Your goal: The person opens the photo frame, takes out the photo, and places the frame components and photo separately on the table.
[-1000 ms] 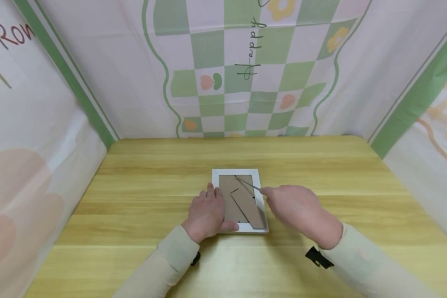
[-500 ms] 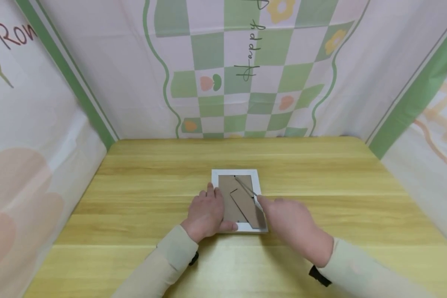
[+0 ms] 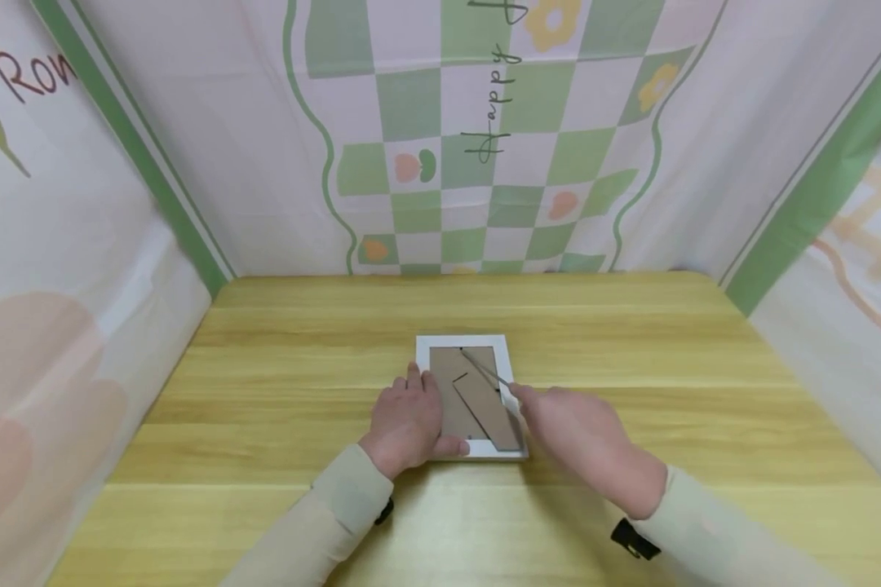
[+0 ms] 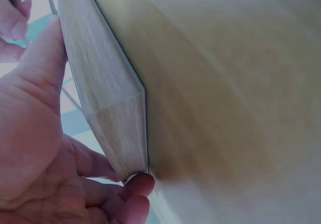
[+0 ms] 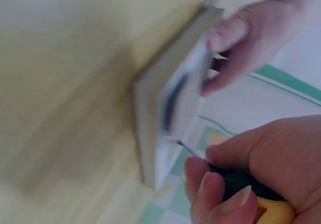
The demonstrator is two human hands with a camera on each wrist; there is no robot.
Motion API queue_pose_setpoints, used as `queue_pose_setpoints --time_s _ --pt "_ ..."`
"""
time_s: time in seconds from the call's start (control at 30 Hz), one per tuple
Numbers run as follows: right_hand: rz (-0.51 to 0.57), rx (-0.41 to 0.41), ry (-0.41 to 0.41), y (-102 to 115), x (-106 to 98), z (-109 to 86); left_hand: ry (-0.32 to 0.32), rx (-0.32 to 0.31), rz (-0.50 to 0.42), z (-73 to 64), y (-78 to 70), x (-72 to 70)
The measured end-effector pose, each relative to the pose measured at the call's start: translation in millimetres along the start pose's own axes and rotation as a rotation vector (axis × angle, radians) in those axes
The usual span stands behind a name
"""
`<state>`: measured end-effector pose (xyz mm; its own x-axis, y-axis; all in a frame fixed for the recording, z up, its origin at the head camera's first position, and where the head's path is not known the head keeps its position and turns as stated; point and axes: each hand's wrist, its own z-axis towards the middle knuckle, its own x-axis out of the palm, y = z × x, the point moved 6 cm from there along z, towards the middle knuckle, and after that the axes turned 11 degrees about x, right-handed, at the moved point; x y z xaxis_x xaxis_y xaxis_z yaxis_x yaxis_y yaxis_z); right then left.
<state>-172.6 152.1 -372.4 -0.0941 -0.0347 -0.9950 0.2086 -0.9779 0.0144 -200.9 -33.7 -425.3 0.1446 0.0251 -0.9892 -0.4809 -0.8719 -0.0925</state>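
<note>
A white-rimmed picture frame (image 3: 451, 412) lies face down on the table, its brown backing board and slanted stand showing. My left hand (image 3: 407, 420) holds its left side, fingers along the rim and thumb on the near rim. In the left wrist view, fingertips (image 4: 138, 186) curl round the frame's wood-grained side. A screwdriver with a black and yellow handle (image 5: 273, 213) is in my right hand (image 3: 586, 440), which grips it at the frame's right side. Its thin metal shaft (image 3: 487, 369) crosses the backing, the tip by a small dark tab at the far edge.
The wooden table (image 3: 294, 350) spreads around the frame. Printed cloth panels (image 3: 470, 163) stand behind the table and along both sides. Each wrist wears a black strap (image 3: 635, 539).
My right hand has shifted slightly left and toward me, with the screwdriver tip staying near the same dark tab. The left hand and picture frame keep their places.
</note>
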Motion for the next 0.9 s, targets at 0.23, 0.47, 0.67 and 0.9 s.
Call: queue_pose_setpoints --time_s 0.23,0.47,0.67,0.9 --pt "0.037 -0.002 0.059 0.5 -4.9 5.4 -0.013 0.010 0.016 0.0 -0.1 1.1" --pt "0.034 -0.001 0.077 6.2 -3.8 7.4 -0.035 0.022 0.032 0.4 2.0 1.0" --pt "-0.046 -0.010 0.010 9.8 5.9 1.0 -0.039 0.033 0.030 0.4 1.3 0.0" --pt "-0.099 -0.075 -0.172 11.8 19.2 -11.7 -0.024 0.040 0.004 -0.3 -1.5 -0.6"
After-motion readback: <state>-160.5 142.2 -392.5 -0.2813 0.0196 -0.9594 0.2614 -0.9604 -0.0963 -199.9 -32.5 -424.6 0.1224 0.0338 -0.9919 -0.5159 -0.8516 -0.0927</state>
